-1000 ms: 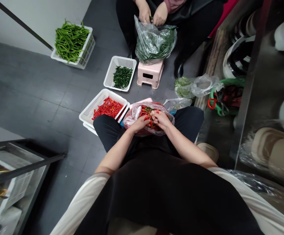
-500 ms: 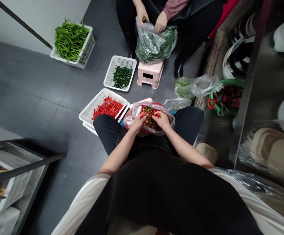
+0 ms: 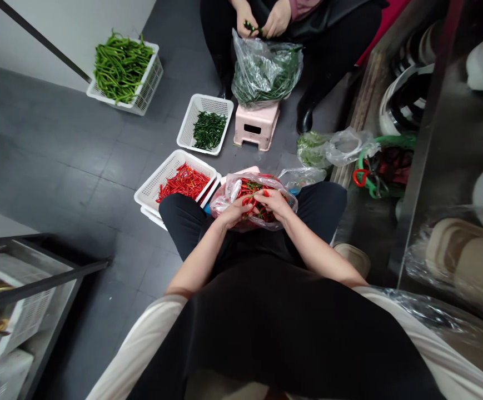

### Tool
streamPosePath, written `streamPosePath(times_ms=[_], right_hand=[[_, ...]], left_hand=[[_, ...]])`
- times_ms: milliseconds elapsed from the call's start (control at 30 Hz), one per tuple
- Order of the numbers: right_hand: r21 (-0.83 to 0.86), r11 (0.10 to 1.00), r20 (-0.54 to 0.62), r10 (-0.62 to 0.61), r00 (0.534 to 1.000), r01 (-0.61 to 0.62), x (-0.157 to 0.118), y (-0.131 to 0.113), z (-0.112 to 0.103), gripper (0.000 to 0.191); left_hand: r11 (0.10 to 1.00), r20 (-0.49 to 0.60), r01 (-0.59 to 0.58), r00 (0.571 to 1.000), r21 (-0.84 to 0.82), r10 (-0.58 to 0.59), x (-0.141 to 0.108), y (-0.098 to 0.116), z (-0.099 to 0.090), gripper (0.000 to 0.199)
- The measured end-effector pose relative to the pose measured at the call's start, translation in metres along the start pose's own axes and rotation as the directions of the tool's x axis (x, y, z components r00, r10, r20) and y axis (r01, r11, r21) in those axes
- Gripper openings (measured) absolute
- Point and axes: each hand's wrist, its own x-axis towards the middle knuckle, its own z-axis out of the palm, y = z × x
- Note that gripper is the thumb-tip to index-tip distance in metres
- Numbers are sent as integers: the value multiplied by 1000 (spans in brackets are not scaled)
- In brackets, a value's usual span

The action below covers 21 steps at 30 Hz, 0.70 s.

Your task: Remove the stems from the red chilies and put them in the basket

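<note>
Between my knees rests a clear plastic bag point(image 3: 222, 206) of red chili peppers point(image 3: 252, 183) with green stems. My left hand point(image 3: 236, 212) is closed on red chili peppers above the bag's mouth. Close beside it, my right hand point(image 3: 275, 203) pinches a red chili pepper, its fingertips almost meeting those of the left. Past my left knee, a white perforated basket point(image 3: 152, 188) contains loose red chili peppers point(image 3: 185, 182) and sits stacked on another basket.
A co-worker's hands point(image 3: 262, 22) hold green peppers over a plastic bag point(image 3: 266, 72) on a pink stool point(image 3: 255, 125). White baskets hold dark green peppers point(image 3: 209, 130) and long green peppers point(image 3: 120, 66). On the right, red-handled scissors point(image 3: 361, 178) lie by a green-rimmed basket and shelving.
My hands have come closer together over the bag, the right moving slightly left. The co-worker's hands have lifted from the bag and now meet around green peppers.
</note>
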Motion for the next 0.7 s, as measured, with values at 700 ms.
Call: streamPosePath(times_ms=[700], right_hand=[[-680,603,382,-194,904,416,18,-13,-13,18]], left_hand=[[838,-29,203,975,506,-218,3,14,-5,18]])
